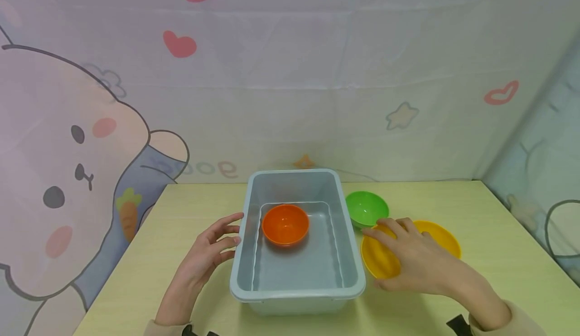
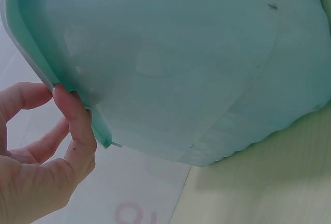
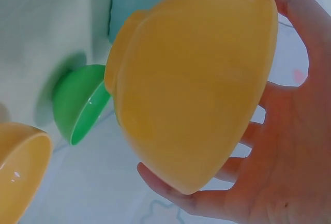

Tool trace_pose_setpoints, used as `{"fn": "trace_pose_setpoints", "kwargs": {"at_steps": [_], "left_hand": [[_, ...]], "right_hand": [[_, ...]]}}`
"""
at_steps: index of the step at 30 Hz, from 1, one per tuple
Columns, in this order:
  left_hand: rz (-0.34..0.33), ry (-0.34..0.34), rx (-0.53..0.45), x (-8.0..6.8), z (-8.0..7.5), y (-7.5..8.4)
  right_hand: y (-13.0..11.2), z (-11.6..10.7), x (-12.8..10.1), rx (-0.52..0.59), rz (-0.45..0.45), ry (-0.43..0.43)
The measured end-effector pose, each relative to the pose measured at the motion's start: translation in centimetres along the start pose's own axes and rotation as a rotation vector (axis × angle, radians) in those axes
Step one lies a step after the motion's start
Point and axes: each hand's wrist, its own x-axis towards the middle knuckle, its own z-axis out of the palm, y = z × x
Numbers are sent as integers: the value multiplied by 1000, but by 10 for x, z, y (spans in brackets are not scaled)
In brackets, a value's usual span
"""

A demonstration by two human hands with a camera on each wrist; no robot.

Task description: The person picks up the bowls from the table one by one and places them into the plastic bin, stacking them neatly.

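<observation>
The right hand (image 1: 419, 260) is grasping a yellow bowl (image 1: 379, 258) at lower right of the frame, fingers curled round its rim, just beside the tub (image 1: 296, 288), with a second yellow bowl (image 1: 441, 235) behind it. The left hand (image 1: 206, 258) is resting relaxed fingers against the tub's left rim. To do this well, I judge the bowl should be lifting clear of the green bowl (image 1: 367, 207) and lowering beside the orange bowl (image 1: 285, 223).

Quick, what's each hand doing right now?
Left hand: open, fingertips touching the tub rim.
Right hand: holding a yellow bowl, fingers curled round it.
</observation>
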Motion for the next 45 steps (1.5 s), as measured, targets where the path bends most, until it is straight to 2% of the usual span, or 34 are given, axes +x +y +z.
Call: {"fn": "trace_pose_setpoints", "kwargs": {"at_steps": [21, 45], "left_hand": [[-6, 5, -5, 0, 0, -1], [-1, -2, -8, 1, -1, -2]], "right_hand": [[-9, -20, 1, -55, -51, 49], [-23, -41, 17, -103, -117, 78]]}}
